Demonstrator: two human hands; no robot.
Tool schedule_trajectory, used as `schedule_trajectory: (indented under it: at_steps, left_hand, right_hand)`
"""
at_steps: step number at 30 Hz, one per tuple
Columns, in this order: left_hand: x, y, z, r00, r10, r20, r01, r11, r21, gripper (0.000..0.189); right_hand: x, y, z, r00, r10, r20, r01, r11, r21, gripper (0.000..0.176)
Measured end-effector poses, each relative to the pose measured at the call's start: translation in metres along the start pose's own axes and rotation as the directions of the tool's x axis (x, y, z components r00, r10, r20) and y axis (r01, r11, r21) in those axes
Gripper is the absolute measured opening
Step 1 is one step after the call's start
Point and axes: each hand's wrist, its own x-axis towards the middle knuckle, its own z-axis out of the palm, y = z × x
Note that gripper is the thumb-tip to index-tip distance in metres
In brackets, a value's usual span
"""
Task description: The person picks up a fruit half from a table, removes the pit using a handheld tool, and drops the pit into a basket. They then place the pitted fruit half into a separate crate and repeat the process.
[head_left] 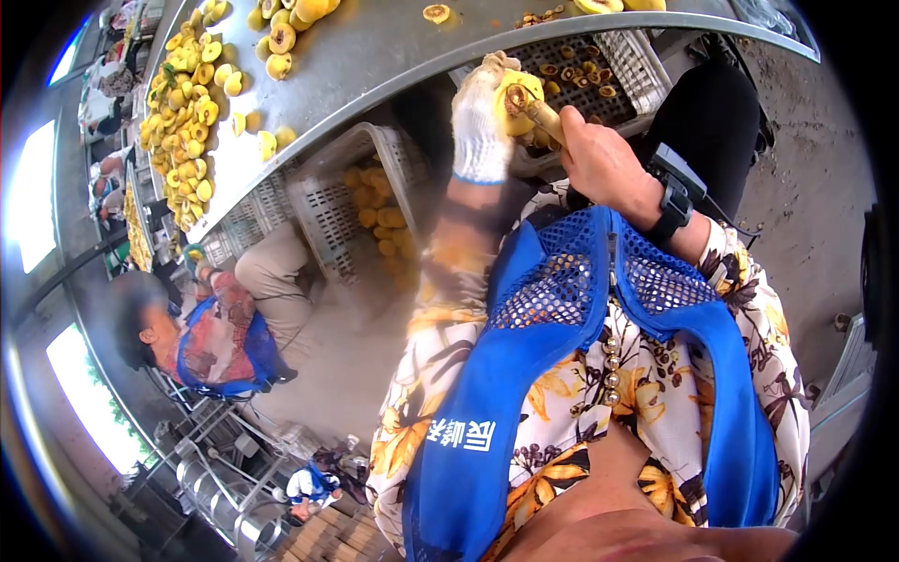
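Observation:
My left hand (481,122), in a white knitted glove, is closed around a halved yellow peach (510,92). The peach's cut face, with a brown centre, is turned toward my right hand (604,159). That bare hand grips a pitting tool by its pale handle (546,121), and the tool's tip is at the brown centre. How deep the tip sits cannot be made out. Below both hands is a white plastic crate (637,66), with brown-centred pieces in it.
A metal table (365,47) curves across the top, bearing a heap of yellow peach halves (187,122) and a single half (436,13) near its edge. Another crate (314,201) with yellow fruit stands to the left. A person in a blue vest (220,337) sits beyond it.

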Motion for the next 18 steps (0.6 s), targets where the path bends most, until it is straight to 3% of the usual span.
schedule_trajectory:
  at_steps: [1, 4, 8, 14, 16, 18]
  left_hand:
    - [-0.004, 0.008, 0.009, 0.992, -0.100, -0.076, 0.092, 0.991, -0.099, 0.025]
    - [-0.002, -0.006, 0.019, 0.997, -0.023, -0.074, 0.004, 0.970, -0.243, 0.022]
    - [-0.004, -0.011, 0.017, 0.995, 0.057, -0.085, -0.066, 0.992, -0.106, 0.021]
    - [-0.005, 0.011, 0.010, 0.978, -0.201, 0.052, 0.205, 0.974, -0.098, 0.021]
    - [-0.002, -0.005, 0.006, 0.998, -0.039, -0.052, 0.037, 0.998, -0.048, 0.021]
    - [0.003, -0.010, 0.011, 0.984, -0.070, -0.165, 0.034, 0.978, -0.208, 0.020]
  right_hand:
    - [0.002, 0.001, 0.001, 1.000, 0.000, -0.026, 0.000, 1.000, 0.000, 0.021]
    - [0.005, -0.001, 0.004, 0.996, 0.017, -0.082, -0.013, 0.999, 0.047, 0.021]
    - [0.002, 0.007, 0.007, 0.997, -0.035, -0.074, 0.044, 0.992, 0.116, 0.021]
    - [0.003, 0.014, -0.001, 0.997, -0.076, 0.015, 0.075, 0.997, 0.003, 0.022]
    - [0.005, 0.013, 0.001, 0.998, -0.057, 0.011, 0.057, 0.998, -0.011, 0.022]
    - [0.006, 0.015, 0.010, 0.999, -0.035, -0.019, 0.036, 0.999, 0.035, 0.022]
